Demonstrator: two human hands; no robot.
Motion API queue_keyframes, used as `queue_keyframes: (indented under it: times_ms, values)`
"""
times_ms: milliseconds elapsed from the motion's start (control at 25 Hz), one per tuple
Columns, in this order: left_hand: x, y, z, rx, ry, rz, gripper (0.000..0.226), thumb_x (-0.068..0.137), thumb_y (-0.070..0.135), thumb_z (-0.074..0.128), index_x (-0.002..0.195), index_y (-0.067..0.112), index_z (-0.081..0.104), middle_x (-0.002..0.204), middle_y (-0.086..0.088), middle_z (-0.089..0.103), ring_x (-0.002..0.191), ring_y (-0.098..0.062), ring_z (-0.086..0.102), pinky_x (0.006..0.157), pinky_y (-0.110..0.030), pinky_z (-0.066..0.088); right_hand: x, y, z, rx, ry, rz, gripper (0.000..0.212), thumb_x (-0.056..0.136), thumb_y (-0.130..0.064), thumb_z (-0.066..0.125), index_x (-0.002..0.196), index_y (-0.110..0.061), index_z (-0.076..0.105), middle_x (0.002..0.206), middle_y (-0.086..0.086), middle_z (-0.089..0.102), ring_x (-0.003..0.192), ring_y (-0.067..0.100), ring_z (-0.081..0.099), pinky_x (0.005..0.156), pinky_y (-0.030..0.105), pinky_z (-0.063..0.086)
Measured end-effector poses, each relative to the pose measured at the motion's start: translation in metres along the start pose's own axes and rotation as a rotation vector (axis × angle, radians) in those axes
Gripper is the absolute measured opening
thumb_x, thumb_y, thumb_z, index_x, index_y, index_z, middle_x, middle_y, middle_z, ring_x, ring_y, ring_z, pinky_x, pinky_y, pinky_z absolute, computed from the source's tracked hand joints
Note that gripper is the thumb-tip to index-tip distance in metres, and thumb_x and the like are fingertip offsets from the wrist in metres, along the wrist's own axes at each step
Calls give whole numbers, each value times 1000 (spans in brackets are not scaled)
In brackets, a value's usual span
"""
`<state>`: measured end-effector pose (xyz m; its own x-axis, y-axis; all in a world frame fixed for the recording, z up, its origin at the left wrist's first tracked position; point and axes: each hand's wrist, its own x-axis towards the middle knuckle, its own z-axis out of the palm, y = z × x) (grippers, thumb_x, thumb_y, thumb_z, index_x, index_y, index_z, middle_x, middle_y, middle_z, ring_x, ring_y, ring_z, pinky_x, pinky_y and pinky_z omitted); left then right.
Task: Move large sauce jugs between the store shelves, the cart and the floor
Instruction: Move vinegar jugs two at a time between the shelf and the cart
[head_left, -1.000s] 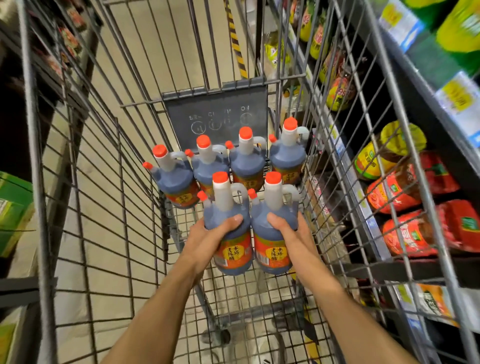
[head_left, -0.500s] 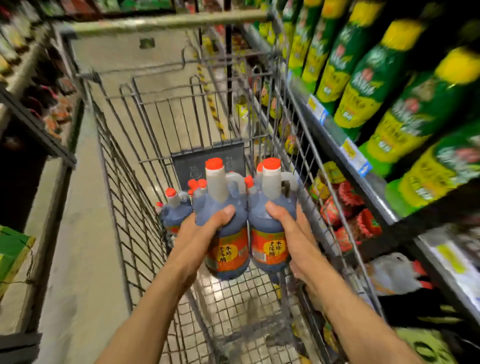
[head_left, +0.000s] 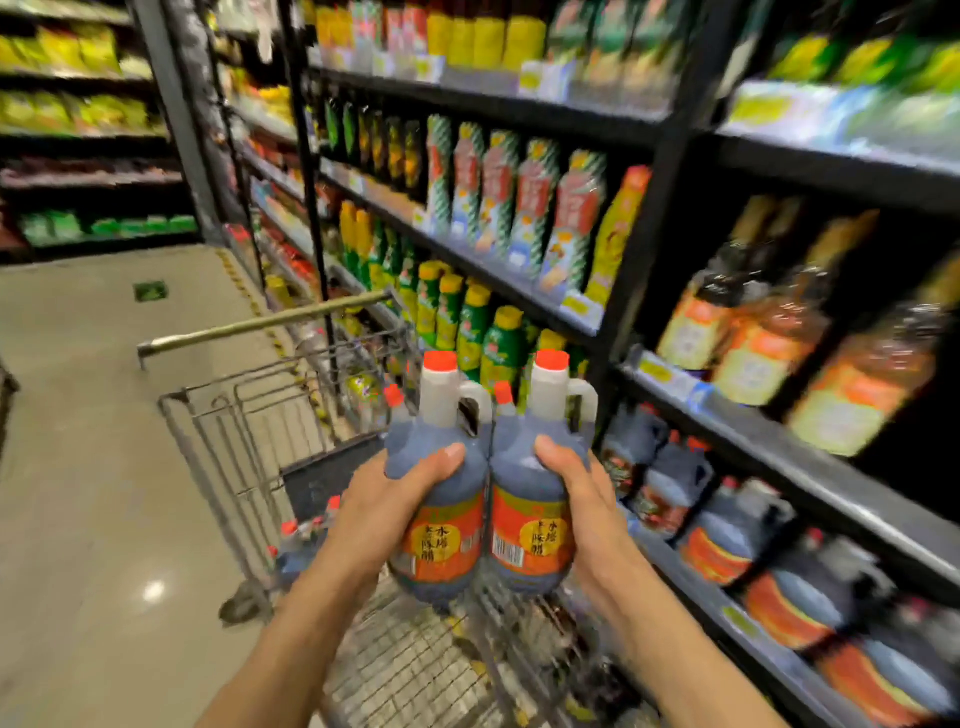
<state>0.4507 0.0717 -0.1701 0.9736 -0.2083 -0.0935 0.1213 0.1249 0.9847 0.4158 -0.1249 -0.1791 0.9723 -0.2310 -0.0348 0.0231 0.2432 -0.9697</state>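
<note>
Two dark sauce jugs with orange caps, white necks and orange labels are held side by side above the wire cart (head_left: 228, 467). My left hand (head_left: 384, 509) grips the left jug (head_left: 441, 499) round its body, thumb across the front. My right hand (head_left: 582, 499) grips the right jug (head_left: 530, 509) the same way. Orange caps of more jugs in the cart (head_left: 301, 535) show low at the cart's far end. Matching jugs on the shelf (head_left: 670, 488) lie in a row to the right, at about hand height.
Black store shelves (head_left: 727, 415) packed with bottles run along the right, close to the cart. The cart's handle bar (head_left: 260, 325) crosses ahead. Pale aisle floor (head_left: 93, 493) spreads to the left, with more shelving beyond.
Both hands have lifted the two jugs up out of the cart's basket. The view has swung up and to the right, toward the shelves.
</note>
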Motion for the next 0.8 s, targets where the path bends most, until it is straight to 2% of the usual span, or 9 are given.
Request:
queue_keyframes:
  times_ms: [120,240,320,400,520,640,720,800]
  values:
    - [-32,36,42,14,-153,15,64,61,63,84,113,27,75,107,-3,79,96,-29,76,90,-54,58,-52,-53,-24,-6,125,-70,54,78,-43,78,127,-24,67,111,7,78,95,30,77,76,41,61]
    - [-67,64,94,29,-306,27,39,78,47,82,109,23,77,101,-5,80,91,-29,77,88,-54,59,-108,-98,-57,-11,260,-128,53,77,-48,77,124,-24,70,111,9,78,95,33,76,83,47,60]
    - [-87,75,132,45,-405,37,32,82,44,79,107,23,78,98,-4,80,89,-26,77,84,-49,60,-146,-120,-84,-12,331,-153,58,77,-54,74,126,-24,69,114,10,77,99,35,75,87,51,59]
    - [-108,79,175,41,-506,38,36,80,44,81,109,22,77,98,-4,80,89,-26,77,82,-46,60,-185,-139,-116,0,407,-187,58,80,-51,74,128,-20,68,113,12,77,98,35,75,84,48,60]
    - [-143,77,239,59,-640,18,40,76,50,81,107,24,77,100,-3,80,91,-26,77,88,-52,59,-246,-161,-164,3,519,-228,54,81,-50,71,126,-20,69,110,11,78,96,34,76,79,44,59]
    - [-189,64,306,62,-720,-17,30,85,38,75,108,18,76,96,-4,80,88,-24,77,87,-49,60,-308,-174,-217,12,626,-265,57,78,-52,77,126,-22,70,113,11,77,98,34,76,83,44,58]
    - [-224,53,352,61,-782,-43,37,79,38,77,109,15,76,97,-6,80,89,-27,77,88,-49,60,-347,-178,-258,28,688,-287,62,72,-52,77,125,-22,70,113,12,77,99,36,75,85,45,57]
    - [-261,39,402,58,-827,-87,43,74,39,78,109,14,75,97,-9,80,89,-29,77,86,-47,61,-389,-184,-304,55,728,-283,61,74,-49,76,127,-22,69,116,15,76,102,39,74,88,49,57]
